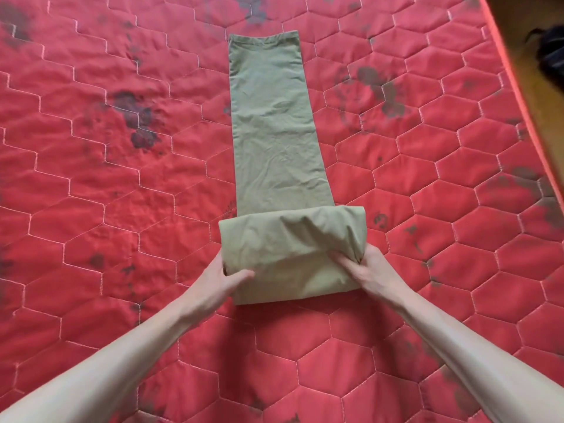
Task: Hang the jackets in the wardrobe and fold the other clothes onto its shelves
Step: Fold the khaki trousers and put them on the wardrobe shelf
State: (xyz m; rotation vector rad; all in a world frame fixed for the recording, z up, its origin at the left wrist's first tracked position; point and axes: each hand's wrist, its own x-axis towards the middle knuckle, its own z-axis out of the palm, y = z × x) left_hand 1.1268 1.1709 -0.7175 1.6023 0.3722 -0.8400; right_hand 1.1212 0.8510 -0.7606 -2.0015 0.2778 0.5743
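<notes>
Both hands [218, 280] [370, 267] grip trousers' [271, 132] fold — red quilted mattress [91, 193], stained.

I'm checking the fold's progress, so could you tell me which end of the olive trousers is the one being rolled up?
The near end, gripped by the left hand and right hand; the far hem end lies flat.

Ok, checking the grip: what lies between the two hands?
In the head view, only the folded end of the green trousers lies between the left hand and the right hand; each grips one side of the fold.
</notes>
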